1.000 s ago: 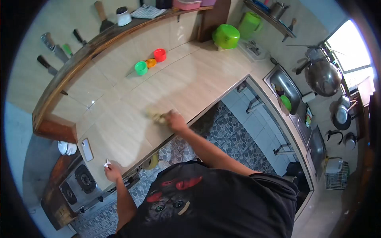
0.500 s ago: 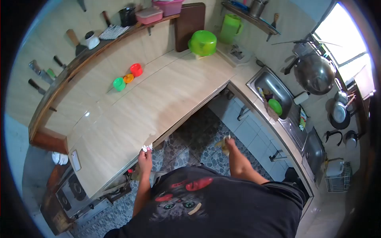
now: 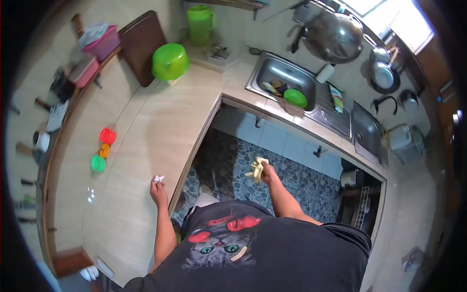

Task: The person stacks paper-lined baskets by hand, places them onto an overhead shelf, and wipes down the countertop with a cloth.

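My left hand (image 3: pixel 159 194) is closed on a small crumpled white piece (image 3: pixel 158 179), paper or tissue by its look, above the front edge of the beige countertop (image 3: pixel 146 146). Out over the floor, my right hand (image 3: pixel 268 173) grips a pale yellow cloth (image 3: pixel 258 168), which hangs in folds from the fingers. On the counter to the left of my left hand stand a red cup (image 3: pixel 107 136), a small orange cup (image 3: pixel 104 150) and a green cup (image 3: pixel 98 163) in a row.
A steel sink (image 3: pixel 282 68) holding a green bowl (image 3: pixel 295 98) is ahead on the right. A green basin (image 3: pixel 170 62) sits at the counter's back corner, near a brown board (image 3: pixel 144 46). Pans (image 3: pixel 335 36) hang by the window. A phone (image 3: pixel 105 267) lies at lower left.
My view and body have turned right, toward the sink. My right hand has raised the cloth, now seen more fully. The white piece stays in my left hand.
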`<state>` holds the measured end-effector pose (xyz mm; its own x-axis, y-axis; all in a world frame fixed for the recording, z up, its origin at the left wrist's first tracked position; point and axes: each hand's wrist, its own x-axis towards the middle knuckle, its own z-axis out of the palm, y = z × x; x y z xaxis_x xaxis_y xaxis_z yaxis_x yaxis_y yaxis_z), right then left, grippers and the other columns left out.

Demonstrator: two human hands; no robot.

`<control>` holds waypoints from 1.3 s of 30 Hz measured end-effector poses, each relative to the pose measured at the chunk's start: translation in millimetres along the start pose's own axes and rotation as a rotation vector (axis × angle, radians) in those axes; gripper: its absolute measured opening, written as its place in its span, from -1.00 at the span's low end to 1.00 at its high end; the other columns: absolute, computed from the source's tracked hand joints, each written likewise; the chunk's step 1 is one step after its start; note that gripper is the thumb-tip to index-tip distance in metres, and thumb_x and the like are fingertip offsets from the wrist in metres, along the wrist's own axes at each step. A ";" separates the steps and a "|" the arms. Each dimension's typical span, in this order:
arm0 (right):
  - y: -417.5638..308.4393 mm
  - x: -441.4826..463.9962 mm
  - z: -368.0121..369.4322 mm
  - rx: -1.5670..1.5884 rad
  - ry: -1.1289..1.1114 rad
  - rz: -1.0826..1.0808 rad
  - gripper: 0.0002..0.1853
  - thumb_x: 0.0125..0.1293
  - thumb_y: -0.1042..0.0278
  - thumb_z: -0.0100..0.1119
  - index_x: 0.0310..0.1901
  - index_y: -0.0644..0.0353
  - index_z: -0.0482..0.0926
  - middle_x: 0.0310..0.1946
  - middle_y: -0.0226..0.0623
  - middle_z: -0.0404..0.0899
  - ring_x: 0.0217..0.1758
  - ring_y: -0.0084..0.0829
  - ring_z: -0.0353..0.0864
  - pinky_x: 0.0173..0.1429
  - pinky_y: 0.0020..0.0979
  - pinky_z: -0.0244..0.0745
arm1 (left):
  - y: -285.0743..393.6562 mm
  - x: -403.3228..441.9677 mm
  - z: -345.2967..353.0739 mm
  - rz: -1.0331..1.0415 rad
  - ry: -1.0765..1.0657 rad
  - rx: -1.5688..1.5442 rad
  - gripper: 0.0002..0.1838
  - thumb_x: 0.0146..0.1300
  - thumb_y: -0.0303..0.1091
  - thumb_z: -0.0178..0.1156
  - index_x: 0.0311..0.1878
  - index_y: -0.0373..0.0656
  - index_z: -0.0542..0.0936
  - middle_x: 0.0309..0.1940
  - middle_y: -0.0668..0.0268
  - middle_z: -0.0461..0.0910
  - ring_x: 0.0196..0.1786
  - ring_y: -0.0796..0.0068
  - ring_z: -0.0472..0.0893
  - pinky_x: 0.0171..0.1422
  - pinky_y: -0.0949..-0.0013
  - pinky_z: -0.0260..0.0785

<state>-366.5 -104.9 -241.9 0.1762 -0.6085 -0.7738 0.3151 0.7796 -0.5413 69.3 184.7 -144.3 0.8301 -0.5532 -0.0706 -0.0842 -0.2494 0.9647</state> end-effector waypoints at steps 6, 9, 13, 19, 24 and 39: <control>-55.2 -6.6 110.0 0.079 -0.295 -0.099 -0.53 0.60 0.06 -0.26 0.30 0.16 0.43 0.12 -0.16 0.63 0.11 -0.13 0.65 0.20 0.04 0.57 | 45.6 30.0 39.0 0.064 0.176 0.942 -0.76 0.40 -0.17 0.00 -0.02 0.01 0.57 -0.19 0.16 0.71 -0.19 -0.08 0.68 -0.15 -0.12 0.46; -96.9 -18.4 171.1 0.191 -0.399 -0.154 -0.49 0.60 0.02 -0.32 0.33 0.17 0.40 0.11 -0.17 0.62 0.14 -0.14 0.63 0.26 0.02 0.53 | 37.9 44.6 41.4 0.083 0.180 0.980 -0.78 0.40 -0.17 0.00 -0.03 0.01 0.54 -0.20 0.15 0.70 -0.23 -0.08 0.68 -0.17 -0.14 0.45; -151.6 -35.1 252.7 0.233 -0.340 -0.362 -0.54 0.58 0.05 -0.23 0.29 0.15 0.43 0.06 -0.22 0.64 0.04 -0.19 0.66 0.14 -0.09 0.58 | 37.1 44.6 40.4 0.134 0.167 0.928 -0.79 0.38 -0.21 0.02 -0.05 -0.03 0.55 -0.20 0.14 0.70 -0.21 -0.04 0.67 -0.17 -0.11 0.46; -222.6 48.9 333.7 -0.030 -0.098 -0.584 -0.55 0.46 -0.01 0.08 0.16 0.19 0.50 -0.11 -0.29 0.59 -0.16 -0.34 0.61 -0.03 -0.22 0.55 | 28.0 54.2 43.9 0.157 0.194 0.933 -0.78 0.34 -0.25 0.06 -0.05 -0.09 0.56 -0.23 0.12 0.69 -0.19 -0.02 0.67 -0.16 -0.09 0.47; -192.3 207.0 399.1 -0.622 0.058 -0.768 -0.54 0.42 -0.03 0.05 -0.14 0.31 0.61 -0.39 -0.14 0.58 -0.31 -0.20 0.59 -0.13 -0.16 0.47 | 38.4 58.0 47.6 0.149 0.312 0.886 -0.78 0.32 -0.26 0.06 -0.06 -0.09 0.58 -0.30 0.09 0.68 -0.26 -0.06 0.66 -0.16 -0.08 0.49; 26.2 29.8 439.5 -1.554 -2.041 0.303 -0.54 0.45 -0.03 0.10 0.12 0.18 0.61 -0.30 -0.27 0.68 -0.31 -0.36 0.63 -0.18 -0.23 0.57 | 68.8 -11.9 87.8 -0.564 0.872 0.595 -0.73 0.33 -0.20 0.05 -0.14 -0.24 0.54 -0.30 -0.11 0.64 -0.22 -0.24 0.61 -0.18 -0.11 0.43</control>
<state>56.9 -167.9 -134.5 0.5338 0.7994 -0.2757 -0.2174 -0.1854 -0.9583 5.2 104.3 -99.4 0.9069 0.4204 -0.0285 0.3606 -0.7395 0.5684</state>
